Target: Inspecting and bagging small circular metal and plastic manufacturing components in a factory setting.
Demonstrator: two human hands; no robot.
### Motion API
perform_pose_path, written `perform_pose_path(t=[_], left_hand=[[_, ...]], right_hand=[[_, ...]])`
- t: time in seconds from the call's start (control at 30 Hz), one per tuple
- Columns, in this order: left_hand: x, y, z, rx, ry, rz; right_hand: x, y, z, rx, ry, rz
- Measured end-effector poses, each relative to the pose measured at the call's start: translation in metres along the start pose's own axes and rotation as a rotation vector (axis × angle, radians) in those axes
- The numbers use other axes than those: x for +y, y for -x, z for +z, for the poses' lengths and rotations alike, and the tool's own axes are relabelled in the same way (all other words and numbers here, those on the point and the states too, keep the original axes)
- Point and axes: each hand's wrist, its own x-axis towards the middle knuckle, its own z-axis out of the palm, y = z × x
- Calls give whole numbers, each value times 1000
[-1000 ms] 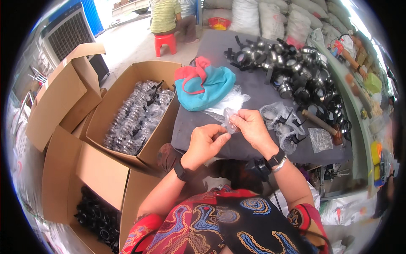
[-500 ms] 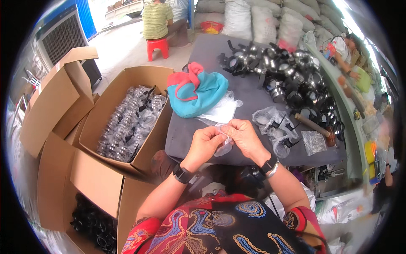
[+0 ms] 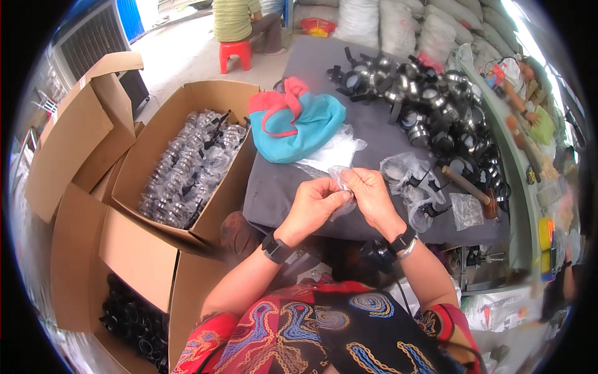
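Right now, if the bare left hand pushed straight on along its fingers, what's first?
The clear, crumpled plastic film pinched by the left hand; beyond it, probably the bare right hand, though depth is unclear.

Left hand (image 3: pixel 313 206), right hand (image 3: pixel 372 195), close together, pinching

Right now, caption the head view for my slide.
Left hand and right hand pinch clear plastic over a grey table, black-and-silver parts heaped farther right.
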Motion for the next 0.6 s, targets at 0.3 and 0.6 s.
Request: perform_pose_path(t=[0.3,0.6], left_hand=[[-17,2,-18,67,274,-67],[-2,7,-9,115,187,-54]], right_hand=[[6,-4,-8,-4,-240,57],[-10,4,-8,-12,86,13]])
